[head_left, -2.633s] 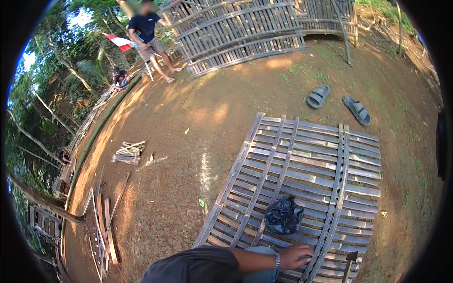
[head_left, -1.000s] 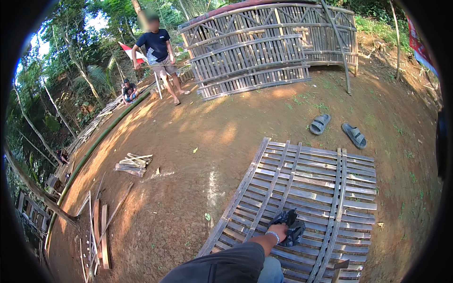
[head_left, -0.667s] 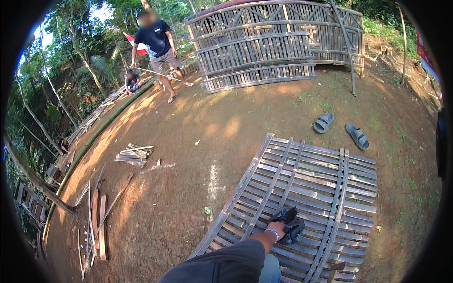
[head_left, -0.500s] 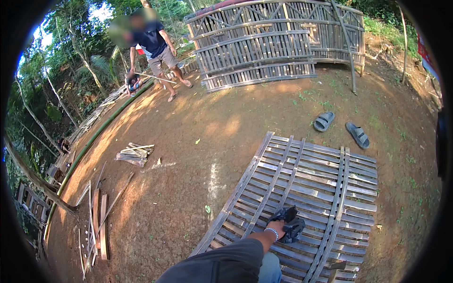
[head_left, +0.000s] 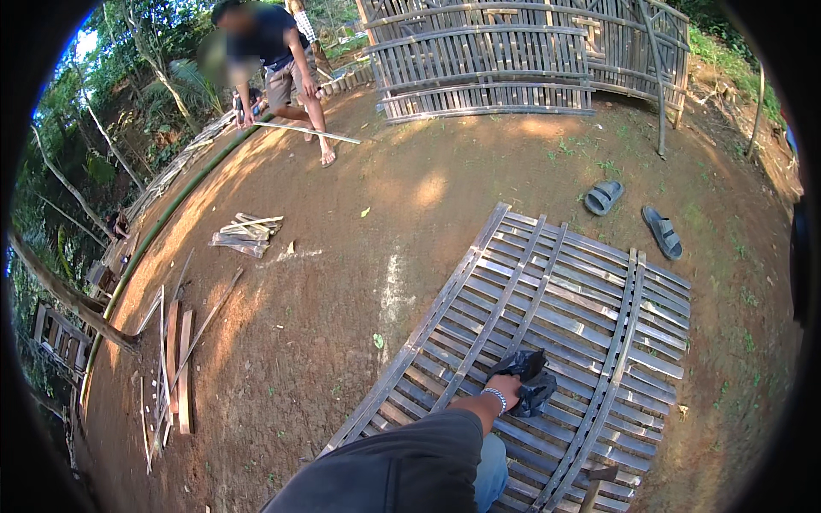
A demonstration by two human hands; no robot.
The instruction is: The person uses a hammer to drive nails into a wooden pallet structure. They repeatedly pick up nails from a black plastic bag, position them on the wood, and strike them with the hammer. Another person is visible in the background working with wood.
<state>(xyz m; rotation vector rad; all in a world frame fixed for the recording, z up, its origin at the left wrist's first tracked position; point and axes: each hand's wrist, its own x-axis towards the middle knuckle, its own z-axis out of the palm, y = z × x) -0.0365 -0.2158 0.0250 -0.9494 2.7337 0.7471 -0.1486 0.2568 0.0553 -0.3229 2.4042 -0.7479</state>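
My left hand (head_left: pixel 506 390), with a silver chain bracelet at its wrist, reaches to a crumpled black plastic bag (head_left: pixel 537 394). Its fingers curl in at the bag's edge and are partly hidden by the plastic. Beneath the bag lies a slatted bamboo panel (head_left: pixel 581 295), flat on the ground, with long strips crossing its many slats. A tool with a wooden handle and a dark metal head (head_left: pixel 602 474) rests at the panel's near right side. My right hand is out of sight.
Grey sandals (head_left: pixel 604 197) sit beyond the panel. Wooden boards and thin sticks (head_left: pixel 186 368) lie to the left, a bundle of strips (head_left: pixel 248 232) farther off. At the back stands a bamboo fence (head_left: pixel 487 64). A person (head_left: pixel 278 51) bends there, holding a long strip (head_left: pixel 316 132).
The person at the back has come nearer and bent down, lowering the long strip toward the ground. My view has shifted slightly; my left hand stays at the plastic bag.
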